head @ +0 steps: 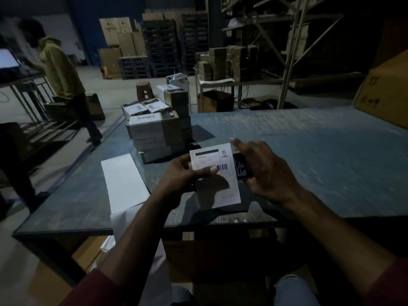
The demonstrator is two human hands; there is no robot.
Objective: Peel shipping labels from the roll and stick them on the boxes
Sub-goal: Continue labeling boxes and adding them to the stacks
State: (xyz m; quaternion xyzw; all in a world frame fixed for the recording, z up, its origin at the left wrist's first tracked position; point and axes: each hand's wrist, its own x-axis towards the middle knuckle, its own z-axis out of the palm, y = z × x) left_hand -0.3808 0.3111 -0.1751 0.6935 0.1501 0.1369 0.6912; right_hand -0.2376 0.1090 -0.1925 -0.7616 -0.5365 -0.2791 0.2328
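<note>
A flat box (242, 167) lies near the table's front edge, and a white shipping label (217, 184) with a barcode covers most of its top. My left hand (187, 173) holds the label's left side, thumb laid across it by the barcode. My right hand (262, 171) wraps the box's right side, fingers along its far edge and thumb at the near corner. A strip of white label backing (123, 182) lies to the left and hangs over the table edge. A stack of labelled boxes (154, 131) stands behind it.
The blue-grey table (309, 151) stretches right to a large brown carton (384, 93). A person in a yellow-green hoodie (59, 69) stands at the far left by a screen. Pallets, cartons and metal shelving fill the back. Cartons sit under the table.
</note>
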